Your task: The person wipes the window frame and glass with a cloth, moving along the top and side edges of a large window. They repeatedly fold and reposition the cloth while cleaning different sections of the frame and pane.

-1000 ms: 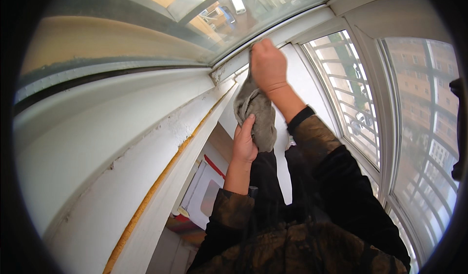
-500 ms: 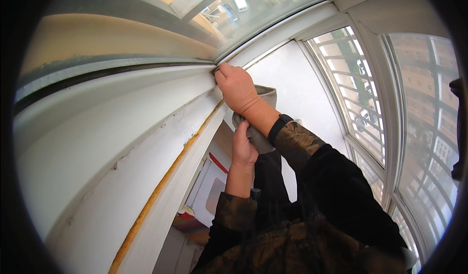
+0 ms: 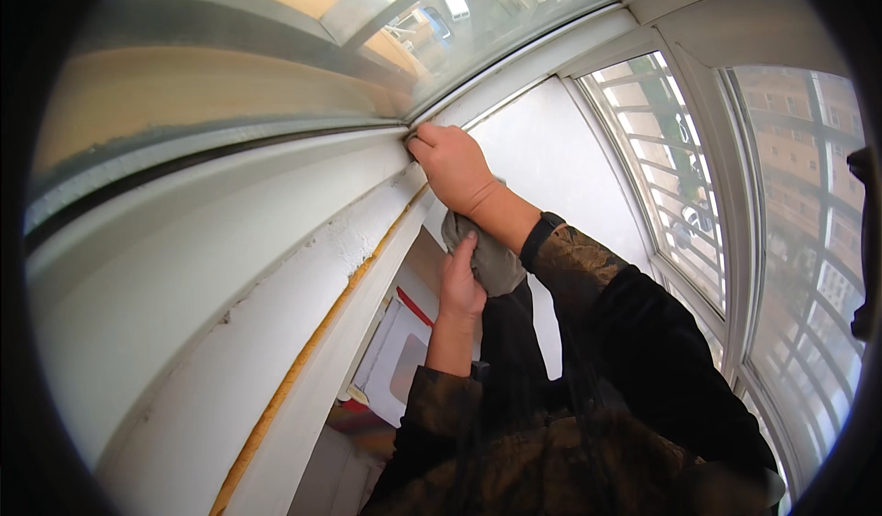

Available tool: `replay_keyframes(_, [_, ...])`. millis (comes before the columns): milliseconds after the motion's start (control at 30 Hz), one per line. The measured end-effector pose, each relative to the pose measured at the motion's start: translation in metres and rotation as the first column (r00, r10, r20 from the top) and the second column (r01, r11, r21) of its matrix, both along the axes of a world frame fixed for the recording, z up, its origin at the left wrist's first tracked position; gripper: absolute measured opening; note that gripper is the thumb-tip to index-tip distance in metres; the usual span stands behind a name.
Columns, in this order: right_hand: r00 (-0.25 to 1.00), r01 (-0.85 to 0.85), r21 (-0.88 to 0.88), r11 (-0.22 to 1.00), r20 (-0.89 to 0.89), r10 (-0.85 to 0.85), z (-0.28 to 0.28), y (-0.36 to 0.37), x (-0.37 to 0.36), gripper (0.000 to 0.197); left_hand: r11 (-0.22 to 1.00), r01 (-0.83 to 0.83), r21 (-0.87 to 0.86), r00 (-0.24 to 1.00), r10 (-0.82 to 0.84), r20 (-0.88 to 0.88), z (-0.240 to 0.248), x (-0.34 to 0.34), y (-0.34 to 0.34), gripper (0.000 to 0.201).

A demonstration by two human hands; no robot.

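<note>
My right hand [image 3: 453, 165] presses its curled fingers into the corner where the window frame [image 3: 390, 141] meets the side frame. The fingertips are tucked in there, and whatever they may pinch is hidden. A dark band [image 3: 542, 235] circles that wrist. Below it, my left hand [image 3: 461, 286] grips a bunched grey cloth [image 3: 496, 263], thumb on top. Part of the cloth passes behind my right forearm. Under both hands runs a white sill [image 3: 276, 295] with chipped patches and a strip of yellow foam [image 3: 303, 362] along its edge.
A glass pane [image 3: 248, 66] rises at the upper left. Barred windows [image 3: 657, 139] stand at the right, beside a white panel [image 3: 560, 153]. Low beyond the sill lies a white box-like thing [image 3: 390, 355] with a red strip.
The cloth's upper part, which showed beside my right wrist, has dropped mostly out of sight behind the forearm. My right hand has shifted slightly down and right, still at the corner.
</note>
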State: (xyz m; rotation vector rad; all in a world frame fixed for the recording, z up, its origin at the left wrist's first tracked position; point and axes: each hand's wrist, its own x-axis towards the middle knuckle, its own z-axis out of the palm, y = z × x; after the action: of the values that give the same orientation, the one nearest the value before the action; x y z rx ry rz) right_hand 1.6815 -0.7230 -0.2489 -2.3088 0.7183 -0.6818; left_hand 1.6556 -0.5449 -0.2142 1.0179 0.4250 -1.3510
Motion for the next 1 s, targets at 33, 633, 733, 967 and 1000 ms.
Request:
replay_keyframes(33, [1.000,0.004,0.042,0.999,-0.031,-0.003,0.002,0.000,0.000,0.005,0.998,0.005,-0.068,1.000,-0.004,0.014,0.002,-0.002,0.001,0.045])
replay_keyframes(633, [0.948,0.319,0.383,0.867,-0.102,-0.303,0.022,0.009,-0.022,0.006,0.997,0.035,0.069,0.999,-0.037,0.035,0.007,-0.014,-0.002,0.045])
replay_keyframes(733, [0.983,0.181,0.209,0.961,-0.056,-0.173,0.019,0.000,-0.005,0.010,0.998,0.000,0.061,0.999,-0.002,0.044,0.005,-0.001,-0.008,0.045])
replay_keyframes(967, [0.997,0.072,0.172,0.982,-0.043,-0.065,0.010,0.010,-0.001,0.009,0.998,0.011,0.069,0.994,-0.019,0.105,0.004,0.001,-0.008,0.045])
replay_keyframes(1000, [0.994,0.112,0.219,0.969,-0.042,-0.106,0.010,0.012,0.002,0.009,0.997,0.006,0.082,0.994,-0.016,0.112,0.004,0.000,-0.006,0.044])
